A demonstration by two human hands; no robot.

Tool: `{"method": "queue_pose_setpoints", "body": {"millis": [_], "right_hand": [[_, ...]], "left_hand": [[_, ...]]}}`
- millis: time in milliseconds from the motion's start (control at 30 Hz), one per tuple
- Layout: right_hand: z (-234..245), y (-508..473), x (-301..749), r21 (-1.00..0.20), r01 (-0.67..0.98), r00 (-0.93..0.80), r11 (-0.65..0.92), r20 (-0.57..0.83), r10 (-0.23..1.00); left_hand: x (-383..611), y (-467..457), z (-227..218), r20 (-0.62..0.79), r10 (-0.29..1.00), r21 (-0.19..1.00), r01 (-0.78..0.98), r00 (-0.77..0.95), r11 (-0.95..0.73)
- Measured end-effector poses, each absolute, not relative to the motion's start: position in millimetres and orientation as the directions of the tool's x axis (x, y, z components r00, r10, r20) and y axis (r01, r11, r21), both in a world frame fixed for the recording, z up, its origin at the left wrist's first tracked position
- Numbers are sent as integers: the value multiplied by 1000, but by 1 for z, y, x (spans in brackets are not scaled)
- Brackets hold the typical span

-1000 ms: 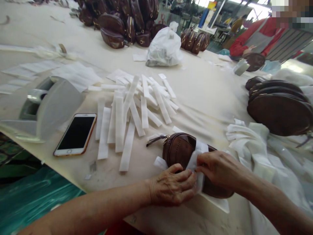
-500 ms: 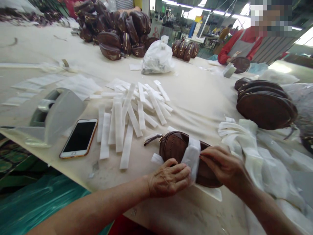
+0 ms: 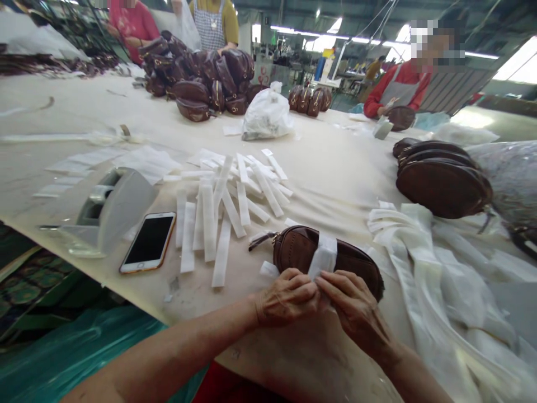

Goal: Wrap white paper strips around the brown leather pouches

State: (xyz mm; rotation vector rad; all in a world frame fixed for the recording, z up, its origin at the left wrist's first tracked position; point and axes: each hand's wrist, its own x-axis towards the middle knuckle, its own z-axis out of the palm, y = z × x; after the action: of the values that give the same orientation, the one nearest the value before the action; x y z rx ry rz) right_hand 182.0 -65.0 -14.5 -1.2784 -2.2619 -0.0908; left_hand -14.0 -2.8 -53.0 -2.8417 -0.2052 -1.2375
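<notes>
A dark brown leather bag (image 3: pixel 356 260) with a zipper pull at its left end lies on the table in front of me. Around its middle runs a white wrapping strip (image 3: pixel 324 254). My left hand (image 3: pixel 289 296) is closed at the near edge of the strip, fingers curled over it. Beside it, my right hand (image 3: pixel 356 305) presses its fingertips onto the lower part of the same strip, close to the left fingers. The strip's near end is hidden under both hands.
Loose white strips (image 3: pixel 226 207) lie left of the bag, beside a phone (image 3: pixel 149 242) and a tape dispenser (image 3: pixel 113 210). More white strips (image 3: pixel 403 240) and stacked brown bags (image 3: pixel 444 182) are at right. Farther back are a bag pile (image 3: pixel 201 78), a plastic bag (image 3: pixel 268 115) and co-workers.
My right hand has moved left and down from the bag's side to the strip, meeting my left hand. The camera view has tilted up slightly.
</notes>
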Motion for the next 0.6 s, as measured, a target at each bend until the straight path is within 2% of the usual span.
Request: {"method": "queue_pose_setpoints", "body": {"millis": [100,233,333,433,467,533,600], "right_hand": [[-20,-72,184,-53,812,-488,582,486,725],[-23,-85,176,38,795,-544,605,487,683],[-13,-94,170,2,766,-559,643,498,663],[3,-87,177,-146,758,-486,635,524,700],[8,-79,182,-207,792,-422,575,496,759],[16,-56,195,-294,889,-240,352,355,903],[20,-28,206,-305,945,-64,117,179,982]], "left_hand": [[-14,-4,-52,732,126,58,123,669,-991],[-16,-6,-51,737,177,108,144,653,-984],[-16,-7,-52,716,167,80,158,678,-984],[-16,-7,-52,674,165,59,171,720,-984],[-16,-7,-51,673,164,57,171,722,-984],[-15,-7,-48,698,152,49,165,700,-985],[-14,-7,-45,736,133,30,165,664,-986]]}}
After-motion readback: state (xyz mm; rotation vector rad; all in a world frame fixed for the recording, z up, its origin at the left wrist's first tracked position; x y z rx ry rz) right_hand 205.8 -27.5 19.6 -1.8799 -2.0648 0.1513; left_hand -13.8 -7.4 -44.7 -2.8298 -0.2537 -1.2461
